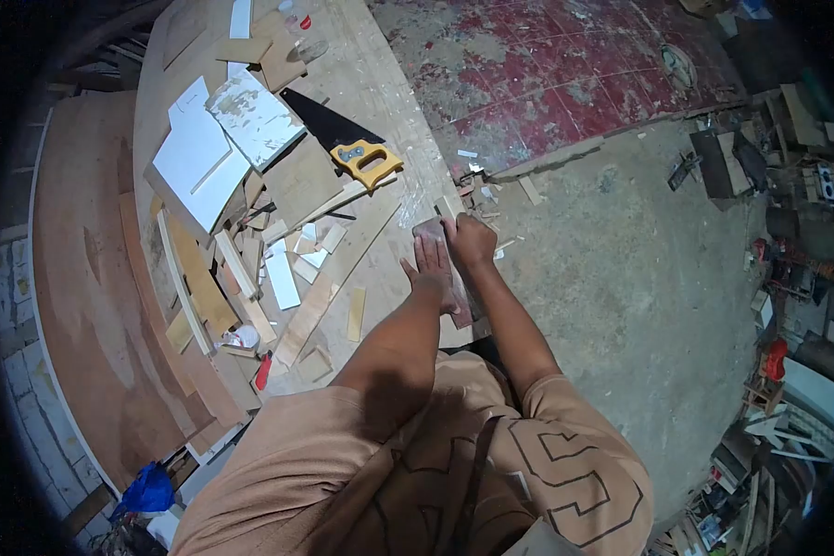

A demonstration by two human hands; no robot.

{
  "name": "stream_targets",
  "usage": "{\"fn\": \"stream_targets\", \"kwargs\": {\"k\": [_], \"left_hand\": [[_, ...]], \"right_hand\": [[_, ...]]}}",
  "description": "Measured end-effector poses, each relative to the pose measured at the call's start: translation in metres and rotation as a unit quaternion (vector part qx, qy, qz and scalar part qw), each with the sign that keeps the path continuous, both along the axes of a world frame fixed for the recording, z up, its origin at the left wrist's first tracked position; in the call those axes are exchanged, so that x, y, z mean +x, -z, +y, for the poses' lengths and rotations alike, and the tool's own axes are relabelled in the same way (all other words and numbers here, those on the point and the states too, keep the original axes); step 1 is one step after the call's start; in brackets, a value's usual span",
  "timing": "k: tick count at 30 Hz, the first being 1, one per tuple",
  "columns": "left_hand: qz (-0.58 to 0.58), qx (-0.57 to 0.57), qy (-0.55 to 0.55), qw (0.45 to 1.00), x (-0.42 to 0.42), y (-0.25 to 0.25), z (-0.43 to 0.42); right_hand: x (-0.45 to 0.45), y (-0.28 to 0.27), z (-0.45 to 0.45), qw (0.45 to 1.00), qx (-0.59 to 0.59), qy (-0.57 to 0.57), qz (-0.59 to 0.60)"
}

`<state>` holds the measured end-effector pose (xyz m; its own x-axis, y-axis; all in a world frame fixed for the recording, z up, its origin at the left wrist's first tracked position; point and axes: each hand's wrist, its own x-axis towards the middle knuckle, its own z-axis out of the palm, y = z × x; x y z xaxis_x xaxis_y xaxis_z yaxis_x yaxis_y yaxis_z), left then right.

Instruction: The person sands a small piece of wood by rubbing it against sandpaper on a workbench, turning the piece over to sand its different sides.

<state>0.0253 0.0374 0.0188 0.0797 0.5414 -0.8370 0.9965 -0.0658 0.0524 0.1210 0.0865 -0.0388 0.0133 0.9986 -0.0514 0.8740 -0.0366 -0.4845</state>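
A narrow reddish-brown wooden strip (462,318) lies along the right edge of the light wooden table (394,269). My left hand (432,264) rests flat on this strip, fingers stretched out and pointing away from me. Just right of it, my right hand (471,240) is closed, its fingers wrapped round the end of a pale thin piece of wood (448,206) beside the strip's far end. The rest of what the right hand grips is hidden by the fingers.
A handsaw with a yellow handle (369,163) lies farther up the table. White boards (199,162) and many wood offcuts (283,278) spread over its left half. Beyond the right edge is a concrete floor (612,269), with a red tiled area (547,74) at the top.
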Motion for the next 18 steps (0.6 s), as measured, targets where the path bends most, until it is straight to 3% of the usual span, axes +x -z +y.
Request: {"fn": "stream_targets", "kwargs": {"k": [9, 18], "left_hand": [[-0.027, 0.010, -0.015, 0.999, 0.000, -0.002, -0.003], [-0.025, 0.006, -0.009, 1.000, -0.002, 0.007, -0.006]], "right_hand": [[0.041, -0.016, -0.118, 0.998, -0.036, -0.052, -0.020], [0.005, -0.006, 0.003, 1.000, -0.003, 0.001, -0.007]]}}
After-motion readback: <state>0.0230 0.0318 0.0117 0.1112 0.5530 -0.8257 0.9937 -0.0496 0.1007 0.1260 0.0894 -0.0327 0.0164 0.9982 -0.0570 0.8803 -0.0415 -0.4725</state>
